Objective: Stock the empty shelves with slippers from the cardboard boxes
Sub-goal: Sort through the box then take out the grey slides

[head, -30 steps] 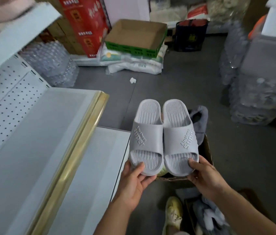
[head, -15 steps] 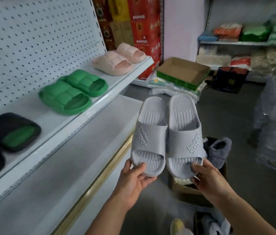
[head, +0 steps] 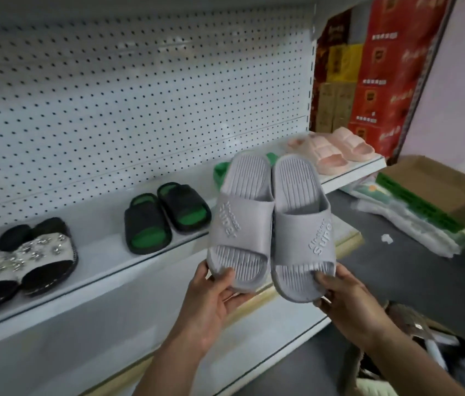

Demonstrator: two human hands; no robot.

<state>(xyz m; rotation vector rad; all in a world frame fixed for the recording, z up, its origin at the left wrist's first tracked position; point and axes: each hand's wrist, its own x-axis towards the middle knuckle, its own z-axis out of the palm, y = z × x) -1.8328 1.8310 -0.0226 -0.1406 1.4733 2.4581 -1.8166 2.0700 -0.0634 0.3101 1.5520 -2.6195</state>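
Here the grey pair (head: 271, 224) is held by its toe ends, one slipper pinched in the left hand (head: 211, 304), one in the right hand (head: 345, 304). Long axes point away, toward the shelf (head: 105, 270) beyond and leftward; both hands seem equally near.

Pair of grey slippers (head: 271, 224), ribbed footbeds, raised "Super" lettering on straps, held side by side before white shelf (head: 105, 261).
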